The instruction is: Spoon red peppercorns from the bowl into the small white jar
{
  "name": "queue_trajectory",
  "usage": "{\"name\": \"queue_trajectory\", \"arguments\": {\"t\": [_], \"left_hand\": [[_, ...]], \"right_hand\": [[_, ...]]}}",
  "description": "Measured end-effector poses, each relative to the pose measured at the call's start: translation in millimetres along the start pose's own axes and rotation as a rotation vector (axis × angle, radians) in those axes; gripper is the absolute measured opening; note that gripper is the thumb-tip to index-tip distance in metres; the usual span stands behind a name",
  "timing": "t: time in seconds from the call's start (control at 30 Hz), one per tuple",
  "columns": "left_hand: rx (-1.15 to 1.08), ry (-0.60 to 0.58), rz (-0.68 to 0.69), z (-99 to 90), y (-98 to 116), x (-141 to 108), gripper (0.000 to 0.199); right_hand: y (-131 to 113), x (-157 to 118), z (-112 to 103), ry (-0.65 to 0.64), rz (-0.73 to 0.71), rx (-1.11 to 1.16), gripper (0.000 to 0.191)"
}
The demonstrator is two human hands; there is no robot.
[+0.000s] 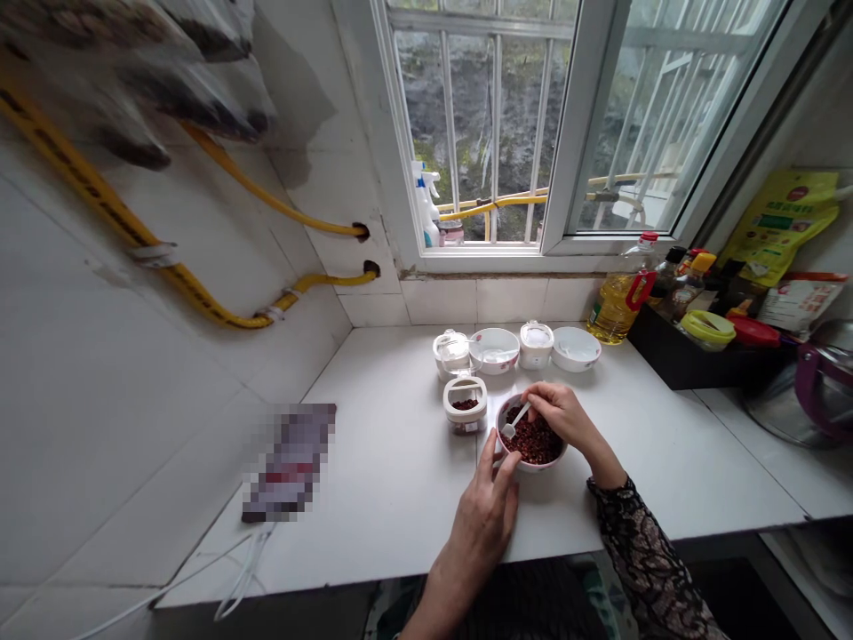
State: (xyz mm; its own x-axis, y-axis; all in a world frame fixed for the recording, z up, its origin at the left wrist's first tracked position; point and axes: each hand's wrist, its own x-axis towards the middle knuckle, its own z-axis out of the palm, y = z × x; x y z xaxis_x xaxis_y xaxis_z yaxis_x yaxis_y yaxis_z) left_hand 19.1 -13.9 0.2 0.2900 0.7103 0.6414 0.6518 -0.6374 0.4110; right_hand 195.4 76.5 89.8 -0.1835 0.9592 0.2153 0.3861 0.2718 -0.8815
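A white bowl with a pinkish rim (531, 466) holds dark red dried pieces (535, 442) on the white counter. My right hand (558, 414) pinches the handle of a small white spoon (510, 430), whose scoop is over the pieces at the bowl's left. Against the bowl's left and front side rests my left hand (488, 502), thumb and fingers around the rim. Just left of the bowl stands a clear jar with a cream lid frame (465, 418), dark red contents inside. Behind are two white bowls (495, 351) (577, 349) and two lidded white containers (451, 353) (536, 345).
An oil bottle (617, 302) stands at the back right beside a black box (657, 356) of bottles and lids. A metal pot (796, 396) sits at the far right. On the left lie a blurred-out item (293, 462) and white cables (236, 578). A window is behind.
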Motion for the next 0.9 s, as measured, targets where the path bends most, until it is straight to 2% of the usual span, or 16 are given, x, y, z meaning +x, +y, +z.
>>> {"name": "queue_trajectory", "arguments": {"t": [0.3,0.73,0.9], "left_hand": [[0.0,-0.012,0.003,0.1,-0.7,-0.3,0.047],[-0.021,-0.003,0.008,-3.4,1.8,2.8,0.047],[-0.016,-0.005,0.008,-2.6,1.8,2.4,0.046]], "right_hand": [[4.8,2.5,-5.1,0.068,0.17,0.183,0.023],[3.4,4.9,-9.9,0.073,0.26,0.334,0.019],[1.3,4.5,-5.1,0.118,0.264,0.339,0.019]]}}
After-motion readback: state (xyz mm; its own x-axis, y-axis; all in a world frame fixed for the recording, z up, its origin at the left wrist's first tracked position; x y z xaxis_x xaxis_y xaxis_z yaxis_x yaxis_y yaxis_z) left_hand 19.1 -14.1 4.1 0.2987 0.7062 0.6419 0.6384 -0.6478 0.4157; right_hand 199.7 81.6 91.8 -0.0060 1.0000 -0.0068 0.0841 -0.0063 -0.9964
